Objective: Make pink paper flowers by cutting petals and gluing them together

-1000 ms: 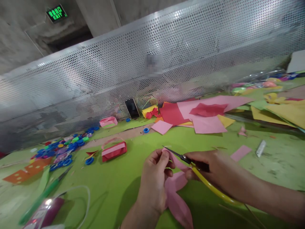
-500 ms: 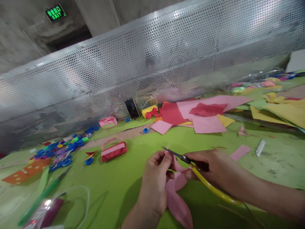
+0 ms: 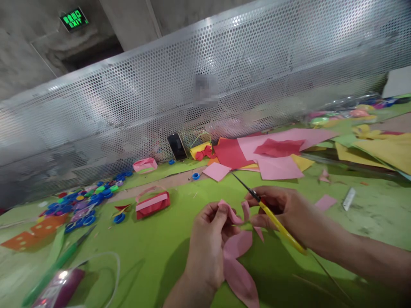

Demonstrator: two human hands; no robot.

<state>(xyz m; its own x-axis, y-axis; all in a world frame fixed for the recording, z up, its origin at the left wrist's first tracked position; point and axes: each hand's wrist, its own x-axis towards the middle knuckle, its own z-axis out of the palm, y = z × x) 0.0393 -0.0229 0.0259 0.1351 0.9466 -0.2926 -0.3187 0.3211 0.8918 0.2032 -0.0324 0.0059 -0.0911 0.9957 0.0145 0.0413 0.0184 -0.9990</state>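
My left hand pinches a pink paper piece between thumb and fingers. The strip curls toward my right hand, whose fingertips meet its curled end. Yellow-handled scissors are held in that same right hand, their dark blades pointing up and left, away from the paper. Below the left hand hang pink paper petals; whether they join the pinched piece is hidden by the fingers. A small pink scrap is just under the right fingertips.
Left are a red paper bag, a pile of bottle caps, a green-handled tool and a purple device with a white cord. Coloured paper sheets lie behind the hands. A phone leans on the perforated metal screen.
The scissor blades have moved off the paper and now point up more steeply. My right fingertips now touch the curled pink strip, and a small pink scrap shows beneath them.
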